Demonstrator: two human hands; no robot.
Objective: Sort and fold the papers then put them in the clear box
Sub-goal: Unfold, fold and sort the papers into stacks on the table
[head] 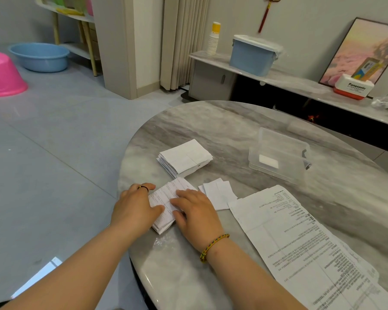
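Pins folded sheet [164,199] near table [211,121] edge under left hand [133,205] and right hand [196,212], fingers near straight on both, pressing, clasping nothing (likely setting the crease). Notes finished stack [184,159] at 12 o'clock of it, smaller folds [220,193] at 3, unfolded sheets [300,242] at 4, set apart by size, judged as sorting. Notes clear box [285,142] at 2, well apart, one slip [268,161] inside.

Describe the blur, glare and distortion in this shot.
Head view: the wide-angle lens bows the table edge and tilts the curtain; the left hand, right hand and the folded paper under them are sharp; the clear box and the tabletop right of it look smeared; a bright reflection glares on the floor at lower left; light is soft, shadows faint.
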